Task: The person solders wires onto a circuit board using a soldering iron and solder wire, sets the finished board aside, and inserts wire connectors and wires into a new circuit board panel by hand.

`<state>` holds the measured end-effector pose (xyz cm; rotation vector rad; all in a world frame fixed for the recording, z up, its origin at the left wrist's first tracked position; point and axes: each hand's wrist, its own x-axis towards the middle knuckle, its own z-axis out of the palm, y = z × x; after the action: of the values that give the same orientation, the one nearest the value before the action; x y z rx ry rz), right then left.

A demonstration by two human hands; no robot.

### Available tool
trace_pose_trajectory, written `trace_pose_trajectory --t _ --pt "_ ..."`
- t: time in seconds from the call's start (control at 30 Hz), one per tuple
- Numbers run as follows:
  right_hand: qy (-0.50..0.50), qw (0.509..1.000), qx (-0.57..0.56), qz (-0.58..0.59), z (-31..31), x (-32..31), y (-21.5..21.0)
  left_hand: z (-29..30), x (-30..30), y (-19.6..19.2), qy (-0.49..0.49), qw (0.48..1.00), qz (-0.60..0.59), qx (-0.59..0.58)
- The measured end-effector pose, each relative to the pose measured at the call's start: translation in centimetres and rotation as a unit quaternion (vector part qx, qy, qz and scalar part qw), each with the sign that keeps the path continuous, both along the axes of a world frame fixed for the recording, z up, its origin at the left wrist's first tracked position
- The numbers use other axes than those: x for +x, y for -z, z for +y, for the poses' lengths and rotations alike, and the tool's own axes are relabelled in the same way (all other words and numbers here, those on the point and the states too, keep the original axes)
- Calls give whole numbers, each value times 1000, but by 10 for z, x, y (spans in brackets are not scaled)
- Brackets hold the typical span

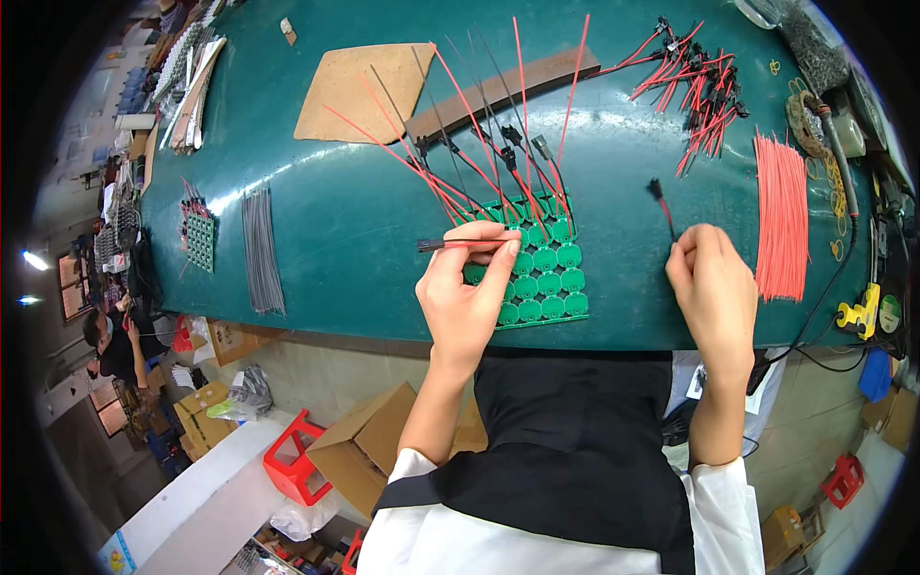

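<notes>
My left hand [458, 299] is over the left side of a green panel of round circuit boards [546, 285]. Its thumb and fingers pinch a short connector lead, whose black plug [428, 246] points left and whose thin wires run to the fingertips. Off to the right of the panel, my right hand [714, 292] pinches the wire end of another connector lead [658, 195], its black plug pointing away from me. Long red and dark wires and several black plugs [510, 153] rise from the panel's far rows and lean over a brown bar [508, 93].
A heap of red-and-black leads [692, 86] lies at the far right, with a bundle of red wires [782, 218] nearer. Dark wires [262, 251] and a smaller board panel [199, 240] lie left. A soldering iron [826, 125] and yellow tool [860, 312] are at the right edge.
</notes>
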<state>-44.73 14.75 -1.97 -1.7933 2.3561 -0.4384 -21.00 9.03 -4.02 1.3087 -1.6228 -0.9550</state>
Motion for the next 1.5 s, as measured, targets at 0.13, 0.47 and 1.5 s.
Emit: trace_pose_trajectory --t 0.13,0.47,1.5 --pt "47 991 4 -127 8 -2 -1 -2 -4 2 13 1000 -8 -15" --pt "101 956 -46 -270 8 -3 4 1 -5 7 0 1000 3 -18" --pt "58 946 -90 -308 13 3 10 7 -8 13 -27 991 -72 -110"
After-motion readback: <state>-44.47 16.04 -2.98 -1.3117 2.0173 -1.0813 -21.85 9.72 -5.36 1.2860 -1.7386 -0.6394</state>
